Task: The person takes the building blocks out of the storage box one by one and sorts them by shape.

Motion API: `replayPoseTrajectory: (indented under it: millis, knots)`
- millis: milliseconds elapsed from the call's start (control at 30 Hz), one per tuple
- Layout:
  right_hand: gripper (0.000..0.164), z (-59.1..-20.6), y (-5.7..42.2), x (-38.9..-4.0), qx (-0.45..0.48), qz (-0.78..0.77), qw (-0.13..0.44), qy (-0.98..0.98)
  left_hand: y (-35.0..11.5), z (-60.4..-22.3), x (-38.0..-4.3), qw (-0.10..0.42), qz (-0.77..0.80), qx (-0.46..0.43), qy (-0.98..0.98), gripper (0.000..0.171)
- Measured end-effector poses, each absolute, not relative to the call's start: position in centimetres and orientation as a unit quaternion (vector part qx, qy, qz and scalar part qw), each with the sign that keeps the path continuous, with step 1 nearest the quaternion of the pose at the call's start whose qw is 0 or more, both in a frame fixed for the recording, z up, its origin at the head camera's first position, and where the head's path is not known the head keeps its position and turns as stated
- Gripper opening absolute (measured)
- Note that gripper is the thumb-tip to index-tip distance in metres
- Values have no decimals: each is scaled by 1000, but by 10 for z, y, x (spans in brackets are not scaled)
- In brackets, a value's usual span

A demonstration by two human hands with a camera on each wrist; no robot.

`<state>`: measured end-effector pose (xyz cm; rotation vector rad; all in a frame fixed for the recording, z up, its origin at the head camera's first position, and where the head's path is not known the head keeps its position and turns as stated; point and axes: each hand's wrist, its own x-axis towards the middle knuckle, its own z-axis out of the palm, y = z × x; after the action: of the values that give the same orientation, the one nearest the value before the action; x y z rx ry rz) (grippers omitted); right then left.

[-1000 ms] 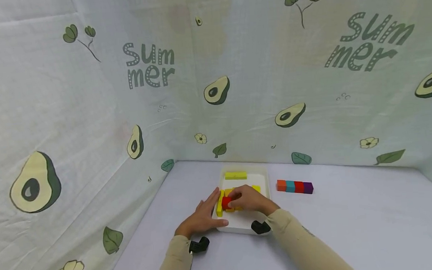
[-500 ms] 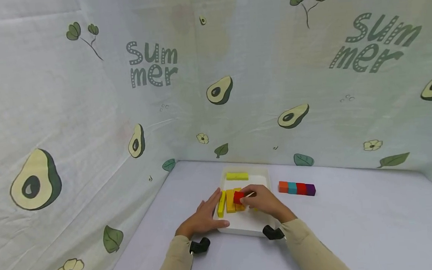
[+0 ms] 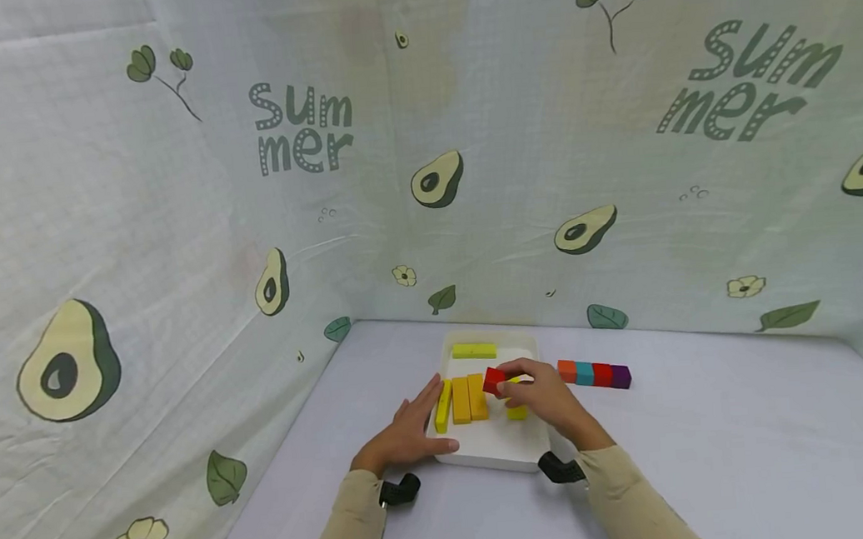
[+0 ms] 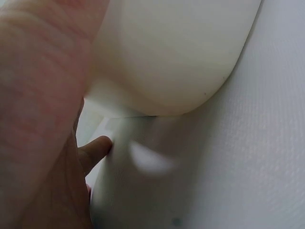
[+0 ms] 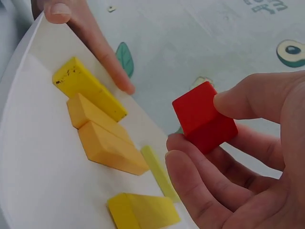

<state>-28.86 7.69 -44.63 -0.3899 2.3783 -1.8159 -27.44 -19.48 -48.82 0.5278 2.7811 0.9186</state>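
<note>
My right hand (image 3: pixel 541 391) pinches a red cube (image 5: pixel 205 117) between thumb and fingers, raised above a white tray (image 3: pixel 485 444). Along the tray's left side lies a yellow block (image 3: pixel 443 406), with two orange blocks (image 5: pixel 109 145) side by side next to it. Another yellow block (image 5: pixel 143 210) sits under the right hand, partly hidden in the head view. A further yellow block (image 3: pixel 474 351) lies crosswise at the tray's far end. My left hand (image 3: pixel 404 435) rests at the tray's left edge, fingers extended and thumb spread toward its near corner.
Just right of the tray, a row of small cubes stands on the white table (image 3: pixel 713 433): orange (image 3: pixel 565 370), teal (image 3: pixel 584 374), red (image 3: pixel 602 374) and purple (image 3: pixel 621 376). A printed cloth (image 3: pixel 507 172) hangs behind and to the left.
My right hand has carried the red cube rightward across the tray, from beside the left yellow block, over the orange blocks, to their right. The left hand stays in place.
</note>
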Motion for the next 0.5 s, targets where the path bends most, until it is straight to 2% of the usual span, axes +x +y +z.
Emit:
replayPoseTrajectory:
  millis: [500]
  knots:
    - [40,-442,103,-287,-108,-620,30,777,-197,-493,-274,73,308,183,931,112]
